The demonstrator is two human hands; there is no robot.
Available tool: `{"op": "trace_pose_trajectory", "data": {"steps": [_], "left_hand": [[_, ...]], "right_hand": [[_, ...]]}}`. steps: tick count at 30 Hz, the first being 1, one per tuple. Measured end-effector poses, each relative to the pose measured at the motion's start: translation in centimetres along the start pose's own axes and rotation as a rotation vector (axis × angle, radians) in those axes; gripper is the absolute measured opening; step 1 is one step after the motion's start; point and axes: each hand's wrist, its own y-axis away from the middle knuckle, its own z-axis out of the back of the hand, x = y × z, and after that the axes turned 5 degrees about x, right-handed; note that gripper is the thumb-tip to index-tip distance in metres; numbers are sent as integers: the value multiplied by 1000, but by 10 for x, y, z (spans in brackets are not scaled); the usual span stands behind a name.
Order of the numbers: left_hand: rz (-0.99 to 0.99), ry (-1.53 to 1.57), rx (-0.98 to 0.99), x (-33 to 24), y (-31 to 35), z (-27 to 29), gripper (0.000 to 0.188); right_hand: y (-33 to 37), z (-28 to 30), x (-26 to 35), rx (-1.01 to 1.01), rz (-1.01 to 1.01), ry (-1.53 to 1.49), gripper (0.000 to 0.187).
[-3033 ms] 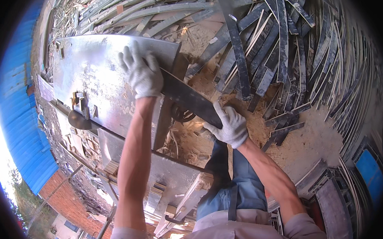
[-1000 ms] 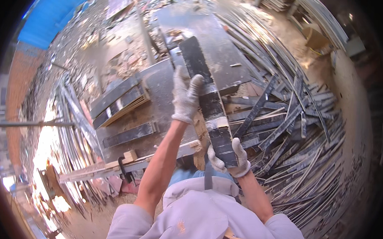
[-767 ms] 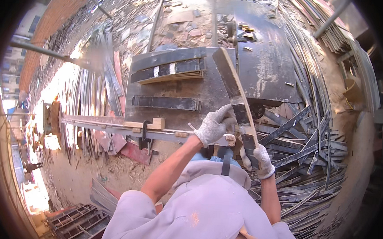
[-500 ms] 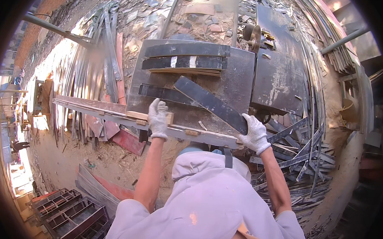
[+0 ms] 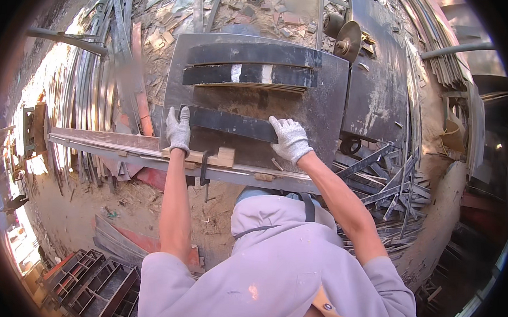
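A black wooden strip [image 5: 230,123] lies slantwise on the dark board table [image 5: 324,110], between my two gloved hands. My left hand [image 5: 178,131] is at the strip's left end, fingers stretched upward and apart, the thumb against that end. My right hand [image 5: 291,140] closes on the strip's right end, thumb over its top edge. Whether a second strip lies beneath is hidden. Farther back rest a curved black strip [image 5: 253,55] and a stack of curved black strips [image 5: 212,75] with two pale bands across it.
A wooden rail [image 5: 118,152] runs along the table's near edge, with a pale wood block [image 5: 226,156] and a clamp [image 5: 204,170] on it. A round saw blade [image 5: 348,42] stands at the back right. Scrap strips [image 5: 389,187] are heaped to the right.
The slanted strip in my right hand has swung down and left to where the other strip lay; only one shows there now. My left hand moved left, to its end.
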Motion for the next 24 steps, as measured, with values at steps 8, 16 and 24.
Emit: {"op": "trace_pose_trajectory", "data": {"steps": [8, 16, 24], "left_hand": [[262, 1163, 34, -42, 47, -7, 79], [303, 1545, 261, -92, 51, 18, 95], [63, 1150, 52, -91, 25, 16, 39]], "right_hand": [[50, 103, -26, 654, -443, -1699, 56], [60, 96, -22, 647, -293, -1310, 84], [16, 134, -26, 27, -2, 14, 87]]}}
